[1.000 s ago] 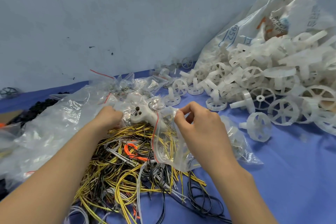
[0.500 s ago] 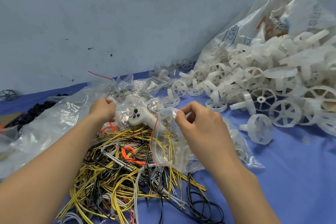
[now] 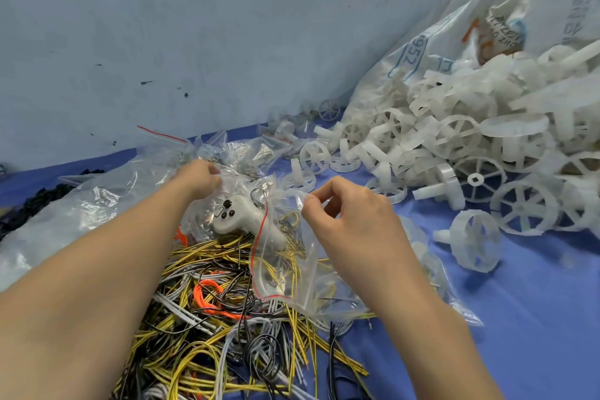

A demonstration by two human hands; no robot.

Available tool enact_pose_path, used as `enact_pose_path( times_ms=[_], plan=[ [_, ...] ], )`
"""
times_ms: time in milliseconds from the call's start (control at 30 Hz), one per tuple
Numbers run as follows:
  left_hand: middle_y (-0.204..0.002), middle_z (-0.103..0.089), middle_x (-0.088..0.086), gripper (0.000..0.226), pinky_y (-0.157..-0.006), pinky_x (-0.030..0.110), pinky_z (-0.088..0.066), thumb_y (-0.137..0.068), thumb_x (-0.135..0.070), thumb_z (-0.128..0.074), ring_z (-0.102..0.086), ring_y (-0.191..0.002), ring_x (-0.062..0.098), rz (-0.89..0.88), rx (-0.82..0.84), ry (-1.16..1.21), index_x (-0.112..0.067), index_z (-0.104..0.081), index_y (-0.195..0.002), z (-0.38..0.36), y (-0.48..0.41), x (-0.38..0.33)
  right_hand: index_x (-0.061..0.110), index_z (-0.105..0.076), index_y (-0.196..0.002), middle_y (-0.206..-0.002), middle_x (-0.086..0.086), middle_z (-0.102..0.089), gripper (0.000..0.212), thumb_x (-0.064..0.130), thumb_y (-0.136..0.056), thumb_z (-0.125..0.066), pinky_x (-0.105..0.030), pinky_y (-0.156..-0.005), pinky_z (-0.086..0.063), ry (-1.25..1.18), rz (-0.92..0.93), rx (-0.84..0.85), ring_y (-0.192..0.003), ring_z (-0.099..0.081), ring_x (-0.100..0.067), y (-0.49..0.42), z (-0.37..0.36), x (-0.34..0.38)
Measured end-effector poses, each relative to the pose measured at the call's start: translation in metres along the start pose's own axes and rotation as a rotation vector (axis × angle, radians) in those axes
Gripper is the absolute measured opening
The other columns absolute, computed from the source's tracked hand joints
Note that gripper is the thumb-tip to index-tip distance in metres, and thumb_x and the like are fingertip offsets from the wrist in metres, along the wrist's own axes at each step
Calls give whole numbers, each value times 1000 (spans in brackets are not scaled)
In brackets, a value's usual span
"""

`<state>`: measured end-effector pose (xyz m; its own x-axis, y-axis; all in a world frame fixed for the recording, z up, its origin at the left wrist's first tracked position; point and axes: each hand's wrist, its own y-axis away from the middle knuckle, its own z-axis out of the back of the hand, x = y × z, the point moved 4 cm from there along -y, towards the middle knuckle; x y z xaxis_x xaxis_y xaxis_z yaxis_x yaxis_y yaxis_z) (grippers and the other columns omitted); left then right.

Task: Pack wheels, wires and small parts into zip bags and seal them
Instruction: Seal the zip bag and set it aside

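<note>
- Pinching the upper edge of a clear zip bag point(image 3: 293, 273) with red seal line: right hand point(image 3: 354, 221), thumb and forefinger clamped on the plastic, other fingers curled.
- Left hand point(image 3: 201, 177) reaches ahead into a heap of small clear bags point(image 3: 240, 156), fingers curled into the plastic; whether it actually grips one, cannot tell.
- White handheld controller point(image 3: 246, 222) with black buttons lies between the two hands, partly behind the held bag's edge.
- Tangle of yellow, black, white wires point(image 3: 207, 334) below both hands, under the held bag; orange wire loop point(image 3: 207, 297) in it.
- White plastic wheels point(image 3: 454, 146) piled right of the right hand, spilling from a white sack point(image 3: 487, 10); single wheel point(image 3: 474, 245) just beside the right wrist side.
- Large clear plastic sheet bag point(image 3: 81, 204) left of the left forearm.
- Blue table cover point(image 3: 535, 318) under everything.
</note>
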<state>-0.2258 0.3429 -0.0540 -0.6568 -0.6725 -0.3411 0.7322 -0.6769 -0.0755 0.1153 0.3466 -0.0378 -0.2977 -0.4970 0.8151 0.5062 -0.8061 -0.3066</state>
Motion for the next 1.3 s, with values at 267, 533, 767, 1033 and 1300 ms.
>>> enact_pose_path(
  times_ms=[267,533,767,1033,1300],
  plan=[
    [-100,-66,25,33,-73,39,-45,-96,-18,-41,-60,-88,38,137,-416,250,4,-66,-98,47,-8,3,30,-57,-77,-72,12,-62,21,42,-93,-52,-30,-57,-38,-15,3,-12,-61,-53,-9,-2,0,0],
    [-98,-71,12,17,-67,37,-60,-101,-19,-35,-73,-80,24,61,-389,1263,-12,-50,-96,118,67,-30,32,-55,-73,-69,14,-61,22,42,-93,-53,-26,-51,-34,10,3,-28,-57,-52,-5,5,2,5],
    [-102,-70,16,22,-57,23,-58,-102,-14,-38,-71,-65,20,225,-42,1888,-1,-55,-105,92,205,-35,32,-55,-73,-69,15,-62,23,41,-93,-55,-27,-51,-34,41,-10,-75,-60,-55,-6,18,10,10],
    [-119,-65,22,38,-47,37,-58,-103,-13,-32,-73,-83,28,511,284,2268,7,-50,-129,46,250,-61,31,-54,-73,-68,14,-62,23,44,-92,-54,-27,-50,-34,112,45,-90,-55,-52,-7,28,9,7],
    [-113,-70,15,27,-63,31,-61,-101,-7,-29,-74,-77,23,409,186,2263,-12,-52,-116,35,255,-96,28,-56,-71,-66,9,-63,24,43,-90,-56,-32,-59,-48,1,-19,-117,-60,-63,-12,22,8,8]
  ],
)
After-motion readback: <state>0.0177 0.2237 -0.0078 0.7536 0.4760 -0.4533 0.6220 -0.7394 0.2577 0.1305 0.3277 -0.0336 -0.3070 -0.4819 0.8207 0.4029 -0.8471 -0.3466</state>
